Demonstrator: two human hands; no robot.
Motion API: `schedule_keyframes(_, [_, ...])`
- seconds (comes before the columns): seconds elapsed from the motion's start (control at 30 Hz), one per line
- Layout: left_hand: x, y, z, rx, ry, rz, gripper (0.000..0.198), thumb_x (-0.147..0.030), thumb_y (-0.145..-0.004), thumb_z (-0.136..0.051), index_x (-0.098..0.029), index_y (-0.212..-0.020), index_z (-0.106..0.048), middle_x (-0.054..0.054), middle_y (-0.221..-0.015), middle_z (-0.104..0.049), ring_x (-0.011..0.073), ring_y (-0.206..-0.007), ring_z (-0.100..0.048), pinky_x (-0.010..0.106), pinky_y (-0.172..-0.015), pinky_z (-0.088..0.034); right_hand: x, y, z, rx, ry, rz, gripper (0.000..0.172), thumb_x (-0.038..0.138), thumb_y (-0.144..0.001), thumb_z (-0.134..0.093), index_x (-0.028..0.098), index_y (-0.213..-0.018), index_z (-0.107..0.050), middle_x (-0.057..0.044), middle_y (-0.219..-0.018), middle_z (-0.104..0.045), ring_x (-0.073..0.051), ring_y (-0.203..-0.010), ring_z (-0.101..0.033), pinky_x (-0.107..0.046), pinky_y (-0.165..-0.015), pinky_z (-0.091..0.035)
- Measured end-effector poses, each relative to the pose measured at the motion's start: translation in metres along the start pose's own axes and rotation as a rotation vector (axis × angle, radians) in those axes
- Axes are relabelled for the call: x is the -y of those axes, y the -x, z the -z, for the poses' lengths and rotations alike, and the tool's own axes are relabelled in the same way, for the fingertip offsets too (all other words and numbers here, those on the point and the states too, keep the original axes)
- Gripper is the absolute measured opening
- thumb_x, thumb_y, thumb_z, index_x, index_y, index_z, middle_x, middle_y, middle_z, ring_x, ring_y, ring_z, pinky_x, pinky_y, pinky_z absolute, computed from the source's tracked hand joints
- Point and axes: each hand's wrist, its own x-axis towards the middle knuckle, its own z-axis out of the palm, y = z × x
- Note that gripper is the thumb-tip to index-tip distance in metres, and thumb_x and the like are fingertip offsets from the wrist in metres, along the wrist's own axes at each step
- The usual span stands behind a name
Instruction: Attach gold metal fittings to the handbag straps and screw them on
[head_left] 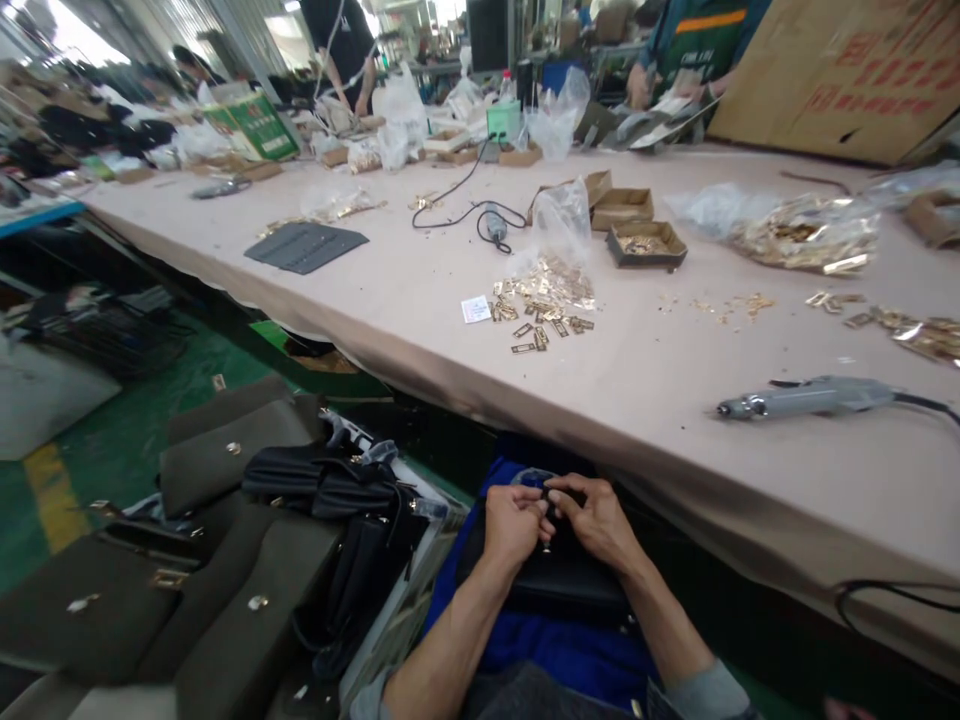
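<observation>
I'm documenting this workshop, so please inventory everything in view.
Table: 1, beige, centre
Corded tool: 1 nearby, grey, table's right
Loose fittings: many, gold, centre
Label: 1, white, beside fittings
Flat panel: 1, grey, table's left
Small boxes: several, brown, centre
Filled plastic bags: 2, clear, centre and right
Large carton: 1, brown, far right
Printed box: 1, green, far left
Bags: several, olive and black, lower left
Workers: at least two, dark clothing, far side
Far clutter: uncounted, mixed, background
Workpiece: 1, black, lower centre
Cloth: 1, blue, beneath workpiece
Left hand: 1, bare, holding workpiece
Right hand: 1, bare, holding workpiece
</observation>
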Motion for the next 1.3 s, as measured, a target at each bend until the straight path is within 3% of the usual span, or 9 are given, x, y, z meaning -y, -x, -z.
schedule_keyframes(0.17, [-0.001,-0.001,0.0,-0.035,0.02,0.074,0.017,-0.019,-0.076,-0.075,-0.004,-0.084,-0.071,0.009,-0.051,-0.066,0.0152,-0.037,-0.058,0.021,-0.038,-0.046,-0.003,-0.002,0.004,0.015,0.035,-0.014,0.028,0.035,-0.088,-0.061,0.017,-0.1,-0.079,-0.007,-0.087,-0.07,-0.021,-0.074,-0.062,-0.031,-0.067,-0.045])
schedule_keyframes(0.37, [0.003,-0.002,-0.001,-0.011,-0.055,0.051,0.014,-0.019,-0.081,-0.071,-0.005,-0.08,-0.074,0.008,-0.05,-0.066,0.016,-0.036,-0.059,0.021,-0.036,-0.046,-0.014,-0.005,0.0,0.039,-0.048,-0.087,0.028,0.036,-0.082,-0.067,0.014,-0.095,-0.079,-0.006,-0.08,-0.07,-0.021,-0.07,-0.061,-0.029,-0.062,-0.045])
schedule_keyframes(0.63, [0.001,-0.002,-0.003,-0.038,-0.076,0.078,0.017,-0.015,-0.081,-0.063,-0.007,-0.07,-0.072,0.008,-0.047,-0.064,0.0178,-0.034,-0.058,0.023,-0.035,-0.049,-0.008,-0.005,0.002,0.064,-0.085,-0.132,0.025,0.036,-0.08,-0.071,0.014,-0.089,-0.08,-0.004,-0.075,-0.069,-0.019,-0.067,-0.06,-0.026,-0.06,-0.043])
schedule_keyframes(0.83, [0.003,0.0,-0.002,-0.038,-0.098,0.044,0.014,-0.011,-0.078,-0.059,-0.008,-0.072,-0.071,0.007,-0.047,-0.065,0.019,-0.036,-0.06,0.025,-0.037,-0.051,-0.011,-0.002,0.004,0.073,-0.143,-0.131,0.028,0.036,-0.08,-0.071,0.013,-0.094,-0.08,-0.005,-0.077,-0.069,-0.019,-0.068,-0.062,-0.027,-0.062,-0.046])
schedule_keyframes(1.3, [-0.001,0.009,0.0,-0.091,-0.285,-0.056,0.017,-0.02,-0.081,-0.062,-0.012,-0.071,-0.073,0.003,-0.044,-0.061,0.0176,-0.035,-0.059,0.022,-0.035,-0.046,-0.007,0.002,-0.002,0.086,-0.227,-0.172,0.025,0.033,-0.077,-0.072,0.012,-0.088,-0.079,-0.006,-0.071,-0.07,-0.019,-0.06,-0.062,-0.025,-0.054,-0.046])
